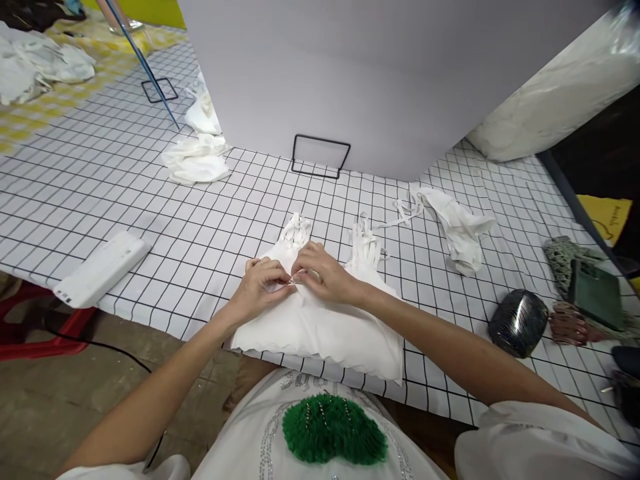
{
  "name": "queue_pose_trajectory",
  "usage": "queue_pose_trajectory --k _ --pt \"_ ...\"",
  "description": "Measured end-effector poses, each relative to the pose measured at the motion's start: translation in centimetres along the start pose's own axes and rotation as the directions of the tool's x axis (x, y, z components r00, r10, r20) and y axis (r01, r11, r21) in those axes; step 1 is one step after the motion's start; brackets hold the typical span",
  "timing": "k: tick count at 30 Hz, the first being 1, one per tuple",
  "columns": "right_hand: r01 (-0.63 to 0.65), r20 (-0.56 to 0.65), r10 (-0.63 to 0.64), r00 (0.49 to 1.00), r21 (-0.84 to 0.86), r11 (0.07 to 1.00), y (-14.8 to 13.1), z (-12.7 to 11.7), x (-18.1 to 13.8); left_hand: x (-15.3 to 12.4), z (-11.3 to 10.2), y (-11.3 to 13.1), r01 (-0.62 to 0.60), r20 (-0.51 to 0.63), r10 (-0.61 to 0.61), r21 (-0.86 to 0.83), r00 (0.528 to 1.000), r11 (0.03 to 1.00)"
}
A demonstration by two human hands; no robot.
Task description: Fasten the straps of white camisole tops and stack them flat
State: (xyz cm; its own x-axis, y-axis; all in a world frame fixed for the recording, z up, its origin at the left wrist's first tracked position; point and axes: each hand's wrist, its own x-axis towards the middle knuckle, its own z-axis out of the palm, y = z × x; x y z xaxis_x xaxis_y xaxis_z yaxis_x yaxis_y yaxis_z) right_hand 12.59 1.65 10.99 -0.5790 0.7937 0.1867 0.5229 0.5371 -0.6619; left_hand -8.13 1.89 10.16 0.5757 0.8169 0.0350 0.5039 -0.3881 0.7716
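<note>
A white strappy top (320, 327) lies flat on the grid-patterned table, its scalloped edge towards me and its bunched straps pointing away. My left hand (263, 287) pinches the fabric near the middle of the top's upper edge, with a ring on one finger. Close against it, my right hand (323, 273) grips the same spot with bent fingers. A small bit of fabric or thread shows between the fingertips, too fine to make out.
A grey upright panel (325, 87) on a black wire stand rises behind the top. White cloth pieces (197, 160) lie back left, another white garment (455, 223) right. A white power-bank-like box (103, 269) sits left; a black wrapped bundle (519, 322) and a green phone (596, 293) right.
</note>
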Motion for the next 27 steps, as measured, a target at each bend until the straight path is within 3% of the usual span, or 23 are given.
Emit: queue_pose_trajectory --k 6,11,20,27 --pt "-0.002 0.078 0.003 0.997 -0.018 1.0 0.3 -0.9 -0.5 -0.2 -0.1 0.3 -0.039 -0.04 0.038 -0.023 0.998 0.999" --pt "0.025 0.135 -0.021 0.991 -0.026 0.999 0.2 -1.4 -0.8 -0.3 -0.1 0.5 -0.062 -0.011 0.062 -0.01 0.998 0.998" --pt "0.007 0.095 -0.005 0.995 -0.019 1.0 0.2 -0.8 -0.9 -0.2 -0.1 0.8 -0.062 -0.001 0.062 0.049 0.998 0.997" --pt "0.067 0.207 -0.052 0.977 -0.066 0.996 -0.2 -1.7 -0.5 0.0 0.1 0.7 -0.075 0.035 0.073 0.066 0.997 0.995"
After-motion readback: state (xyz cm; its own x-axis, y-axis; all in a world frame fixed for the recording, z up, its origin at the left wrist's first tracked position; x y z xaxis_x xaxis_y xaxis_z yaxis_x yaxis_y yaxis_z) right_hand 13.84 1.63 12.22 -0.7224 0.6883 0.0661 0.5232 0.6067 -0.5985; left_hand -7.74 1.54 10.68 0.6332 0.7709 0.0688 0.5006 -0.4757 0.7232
